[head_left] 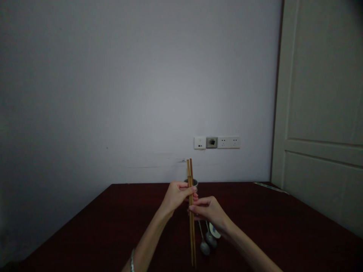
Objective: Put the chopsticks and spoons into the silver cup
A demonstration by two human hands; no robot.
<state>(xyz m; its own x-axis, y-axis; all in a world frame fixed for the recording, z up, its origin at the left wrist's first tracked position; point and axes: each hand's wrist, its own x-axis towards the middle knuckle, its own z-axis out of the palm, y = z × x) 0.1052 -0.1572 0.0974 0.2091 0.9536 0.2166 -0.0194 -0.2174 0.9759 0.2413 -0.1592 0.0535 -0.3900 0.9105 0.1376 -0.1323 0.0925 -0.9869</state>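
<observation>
Both my hands hold a pair of wooden chopsticks [191, 226] upright over the dark red table [113, 223]. My left hand [176, 195] pinches them higher up, fingers closed round the sticks. Just below it, my right hand [208, 209] grips the same pair with closed fingers. Behind the chopsticks a small grey cup [195, 183] is partly hidden. Two metal spoons [204, 246] and a white ceramic spoon [214, 230] lie on the table below my right hand.
A plain grey wall stands behind the table with a row of wall sockets [217, 142]. A white door [320, 113] is at the right. A bracelet [132, 260] sits on my left wrist.
</observation>
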